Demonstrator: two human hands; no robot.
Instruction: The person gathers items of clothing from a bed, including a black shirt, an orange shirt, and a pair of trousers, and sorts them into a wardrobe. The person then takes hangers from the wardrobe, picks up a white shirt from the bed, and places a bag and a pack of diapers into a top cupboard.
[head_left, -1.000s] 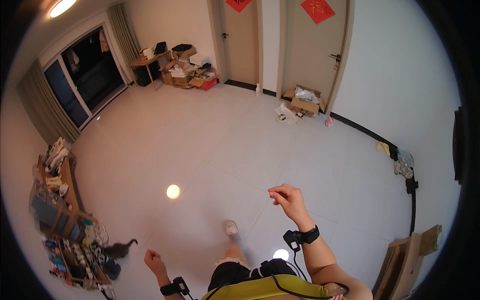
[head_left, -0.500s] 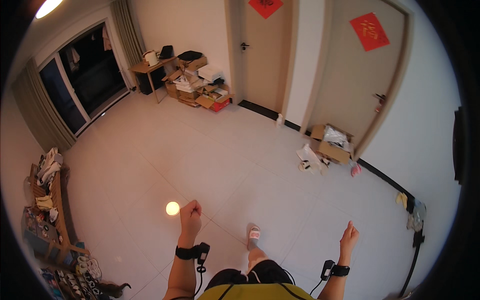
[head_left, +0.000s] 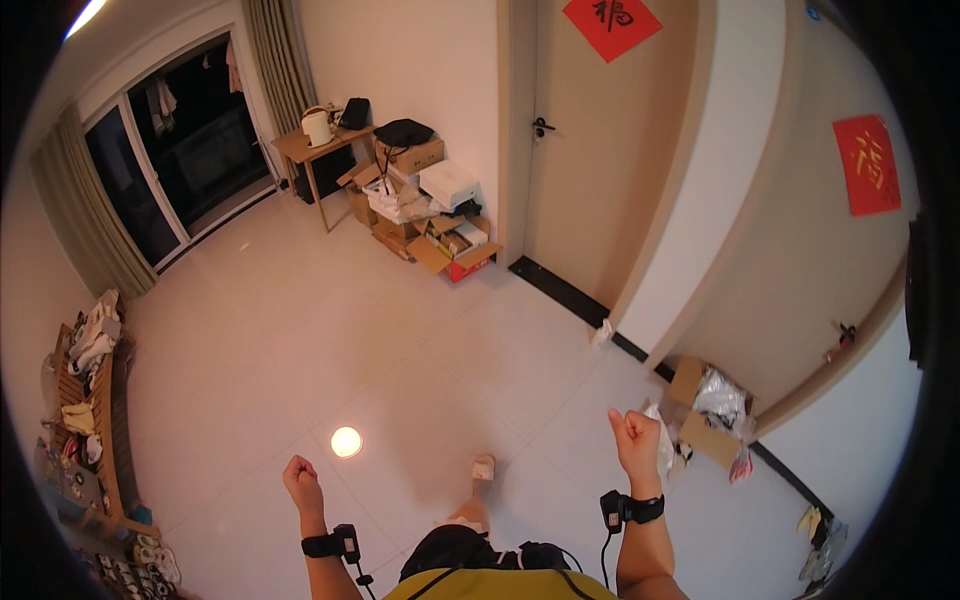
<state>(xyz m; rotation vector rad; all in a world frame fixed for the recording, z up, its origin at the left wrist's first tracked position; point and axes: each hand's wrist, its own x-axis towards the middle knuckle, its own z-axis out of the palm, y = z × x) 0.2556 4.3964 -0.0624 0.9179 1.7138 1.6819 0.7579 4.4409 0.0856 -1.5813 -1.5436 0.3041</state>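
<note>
My left hand is closed in a fist over the floor, and no object shows in it. Higher up and farther right, my right hand is also a fist, thumb side up, with nothing visible in its grip. Each wrist wears a black strap with a small black box and a cable, such as the right wrist device. Both hands are in the air and touch nothing. One foot in a pale slipper steps forward on the tiled floor between them.
Ahead stand a small wooden table and open cardboard boxes. Another open box lies by the right-hand door; a white bottle stands near the wall. Along the left is a wooden bench with clothes, and shoes.
I have moved forward across the floor, and the boxes and doors appear closer. My right arm has swung up and forward; my left has dropped back and left.
</note>
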